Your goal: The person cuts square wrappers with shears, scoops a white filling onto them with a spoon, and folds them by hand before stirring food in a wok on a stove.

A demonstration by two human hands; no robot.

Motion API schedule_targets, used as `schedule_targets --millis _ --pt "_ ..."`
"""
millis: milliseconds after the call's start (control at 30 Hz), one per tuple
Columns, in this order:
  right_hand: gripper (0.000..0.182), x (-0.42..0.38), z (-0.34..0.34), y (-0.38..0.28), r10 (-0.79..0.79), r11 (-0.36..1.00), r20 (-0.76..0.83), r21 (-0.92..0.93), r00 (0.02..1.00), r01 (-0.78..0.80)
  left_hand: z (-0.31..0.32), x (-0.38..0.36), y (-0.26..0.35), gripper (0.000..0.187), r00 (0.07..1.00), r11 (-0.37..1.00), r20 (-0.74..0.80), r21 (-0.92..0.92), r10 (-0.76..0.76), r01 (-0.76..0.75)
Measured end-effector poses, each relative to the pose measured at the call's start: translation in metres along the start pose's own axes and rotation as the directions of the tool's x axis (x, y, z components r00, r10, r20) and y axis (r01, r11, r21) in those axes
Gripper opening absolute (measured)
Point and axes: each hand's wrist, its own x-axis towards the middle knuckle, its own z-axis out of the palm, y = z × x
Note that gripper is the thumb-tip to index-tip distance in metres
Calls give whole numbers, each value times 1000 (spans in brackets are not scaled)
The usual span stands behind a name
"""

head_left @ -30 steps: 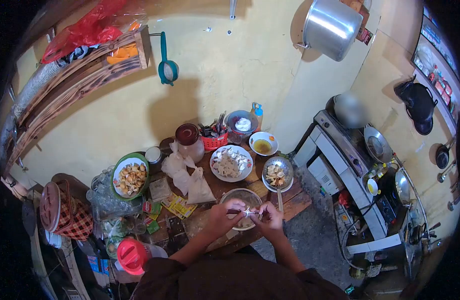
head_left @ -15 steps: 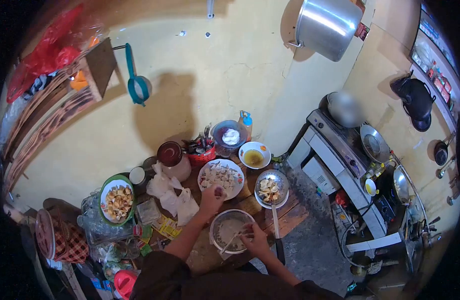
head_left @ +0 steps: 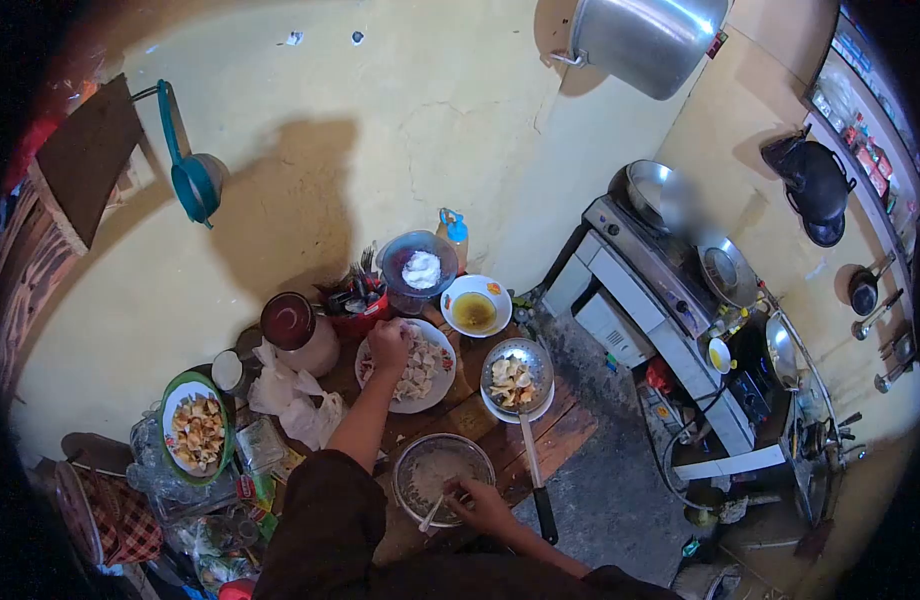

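Note:
My left hand [head_left: 389, 346] is over the white plate [head_left: 406, 406] of pale chopped pieces [head_left: 420, 375]. Its fingers curl downward among them, and whatever they grip is hidden. Closer to me stands a clear bowl [head_left: 400, 484] of greyish, thick liquid [head_left: 435, 475]. At the bowl's near right side, my right hand [head_left: 483, 507] has its fingers closed at one end of a pale spoon [head_left: 433, 514], which slants across the near rim.
A skimmer [head_left: 527, 440] with fried pieces rests over a bowl on the right. Behind stand a bowl of yellow liquid [head_left: 474, 312], a bowl with white powder [head_left: 420, 270] and a lidded jar [head_left: 305, 350]. Fried pieces fill a green-rimmed dish [head_left: 198, 430] at left. The stove [head_left: 650, 265] is far right.
My left hand has moved away from me, from the plate's near edge to over the pale pieces. My right hand and the spoon have shifted toward the bowl's near rim. The view has turned.

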Motion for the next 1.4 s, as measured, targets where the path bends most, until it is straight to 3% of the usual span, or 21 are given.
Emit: schedule_targets --millis 67,100,167,200,233,333,433,467,533,567,633,667,733,767,833,967,1033,1067,1133,1233,1400 --pt "28 1 -2 -6 24 999 49 -26 999 -22 -3 1 -1 16 990 990 -40 42 133 -132" --pt "29 2 -7 -15 14 998 50 -64 999 -11 -6 2 -2 16 991 991 -40 47 129 -127" --pt "29 3 -6 -21 1 995 63 -97 998 5 -13 -3 -2 15 974 970 -123 -126 192 -207" --pt "28 6 -3 -15 -156 964 32 -215 987 159 -27 -8 3 15 975 973 -123 -116 187 -201" --pt "27 11 1 -9 -315 893 18 -331 949 304 -46 -12 11 15 991 975 -67 -183 118 -129" --pt "26 19 16 8 -394 778 146 -473 908 414 -113 -38 34 17 997 954 74 -299 36 -13" --pt "22 24 30 28 -390 695 294 -528 873 488 -178 -84 55 20 931 899 355 -378 -81 222" --pt "22 27 34 34 -397 693 304 -519 866 500 -191 -99 57 20 933 901 349 -369 -92 227" --pt "17 26 41 42 -282 634 365 -624 888 457 -211 -134 58 21 848 903 522 -314 -93 292" --pt "17 22 38 38 -281 634 378 -616 882 466 -208 -156 48 21 847 902 520 -307 -108 304" --pt "18 21 27 29 -383 683 250 -572 889 455 -188 -202 20 25 732 985 667 15 -140 175" --pt "18 17 24 23 -383 683 258 -568 887 459 -189 -220 20 25 731 983 666 18 -148 183" --pt "20 9 15 10 -355 858 14 -393 935 331 -187 -250 22 28 679 988 719 73 -148 137" --pt "20 5 9 5 -356 856 17 -394 934 334 -177 -268 20 28 680 987 718 73 -150 140" --pt "21 -1 -1 -3 -352 881 -74 -362 933 304 -153 -296 21 32 585 981 787 163 -195 108" --pt "17 -20 -11 -21 -353 901 -197 -337 915 275 -153 -320 56 36 654 980 730 139 -198 142" --pt "13 -29 -13 -23 -395 893 -275 -341 877 295 -151 -330 64 41 869 998 492 18 -57 55" --pt "13 -33 -12 -20 -391 893 -280 -345 877 289 -151 -331 66 41 867 999 495 11 -51 52" --pt "11 -38 -11 -18 -469 870 -364 -347 804 350 -152 -327 69 46 779 983 601 70 -179 171" --pt "11 -52 -15 -32 -504 855 -403 -360 764 374 -151 -329 65 48 843 990 525 -10 -117 144" --pt "11 -69 -15 -41 -495 866 -453 -324 741 381 -122 -333 39 38 818 978 563 -74 -121 195"
